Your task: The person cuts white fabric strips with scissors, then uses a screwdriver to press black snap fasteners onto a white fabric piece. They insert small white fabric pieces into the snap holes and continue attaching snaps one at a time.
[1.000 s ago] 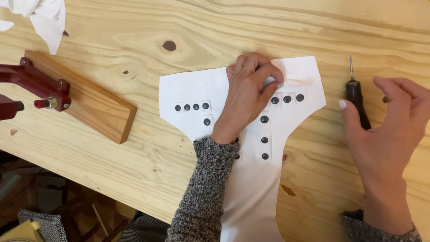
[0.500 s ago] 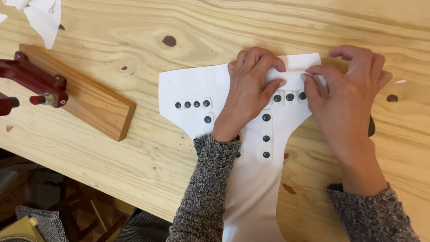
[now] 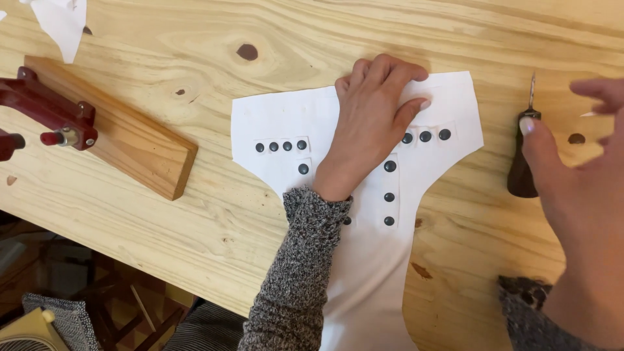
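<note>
A white paper pattern with flared upper wings and several black dots lies on the pale wooden table. My left hand lies flat on its upper middle, fingers spread, pressing it down. My right hand hovers at the right, off the paper, fingers apart, thumb next to a dark-handled awl that lies on the table. It holds nothing. Grey knitted sleeves cover both forearms.
A brown wooden block carrying a red metal press tool sits at the left. Scraps of white paper lie at the top left corner. The table's near edge runs diagonally at lower left.
My right hand has left the pattern's right wing and moved right, back beside the awl. My left hand has stayed on the paper.
</note>
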